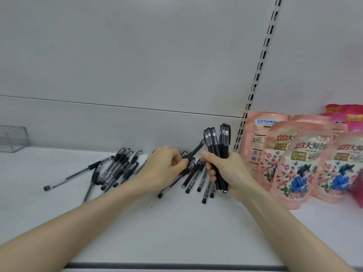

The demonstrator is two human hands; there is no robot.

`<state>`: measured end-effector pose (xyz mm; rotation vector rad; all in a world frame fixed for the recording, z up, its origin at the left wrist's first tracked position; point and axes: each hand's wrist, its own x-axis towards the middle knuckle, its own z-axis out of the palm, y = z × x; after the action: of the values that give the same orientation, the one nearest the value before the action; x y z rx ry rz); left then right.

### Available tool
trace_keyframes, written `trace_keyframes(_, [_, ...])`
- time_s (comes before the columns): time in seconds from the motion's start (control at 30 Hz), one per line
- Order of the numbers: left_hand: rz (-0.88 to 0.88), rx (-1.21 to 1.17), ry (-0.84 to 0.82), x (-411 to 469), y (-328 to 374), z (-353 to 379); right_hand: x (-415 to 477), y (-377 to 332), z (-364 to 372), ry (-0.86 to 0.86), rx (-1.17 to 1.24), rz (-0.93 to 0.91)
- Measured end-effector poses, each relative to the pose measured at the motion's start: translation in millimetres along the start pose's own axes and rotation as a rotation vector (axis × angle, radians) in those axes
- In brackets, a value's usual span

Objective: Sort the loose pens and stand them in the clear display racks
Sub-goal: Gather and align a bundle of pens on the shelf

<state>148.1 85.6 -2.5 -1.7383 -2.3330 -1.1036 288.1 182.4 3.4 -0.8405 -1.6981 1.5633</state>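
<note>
Pens [117, 167] lie heaped back from the shelf edge [176, 265]; left fingers [179, 164] pinch a black pen [196, 151], right fingers [211, 178] clamp a bundle [218, 146].

Matt black plastic pens [216, 148], clear glossy rack [12, 138] (plastic), shiny pouches [298, 165], smooth shelf [176, 222].

a shop, seen at a display shelf: a white metal shelf [176, 232] backed by a plain grey panel [137, 55], with a slotted upright [259, 71] of the sort that takes shelf brackets. identical pink pouches [300, 163] with printed labels stand in rows facing out, red packs [345, 114] behind them. many like pens [121, 163] lie heaped, and a clear rack [11, 138] sits far left.
</note>
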Motion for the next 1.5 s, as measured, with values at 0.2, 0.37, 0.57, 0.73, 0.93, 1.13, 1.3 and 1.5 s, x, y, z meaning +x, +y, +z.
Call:
trace_keyframes(0.2, [0.048, -0.278, -0.405, -0.5, -5.6, -17.8, 2.3, -9.4, 10.9, 0.007, 0.178, 0.013])
trace_keyframes(0.37, [0.066, -0.189, -0.269, -3.7, -20.7, -21.7, 7.1, -6.2, 18.1, 0.162, 0.059, -0.03])
trace_keyframes(0.57, [0.063, 0.134, -0.212, -8.0, -6.4, 5.2, 5.6, 2.7, 14.4, 0.115, 0.062, -0.099])
trace_keyframes(0.73, [-0.034, 0.257, -0.249, -3.6, 2.7, 13.3, 2.7, 5.5, 11.6, 0.109, 0.029, -0.114])
trace_keyframes(0.93, [-0.099, 0.251, -0.236, -2.0, 2.8, 9.3, 0.9, 4.3, 11.1, 0.087, 0.05, -0.121])
trace_keyframes(1.13, [-0.061, -0.172, -0.08, -7.4, -3.7, -18.3, -2.4, 2.6, 16.4, 0.013, 0.072, -0.113])
trace_keyframes(1.3, [0.075, -0.299, -0.355, -10.8, -10.6, -26.5, -2.7, -0.6, 23.7, 0.025, 0.114, -0.074])
trace_keyframes(1.5, [0.14, 0.032, -0.418, -3.7, -40.4, -28.1, 1.1, 0.1, 22.2, 0.089, 0.131, -0.055])
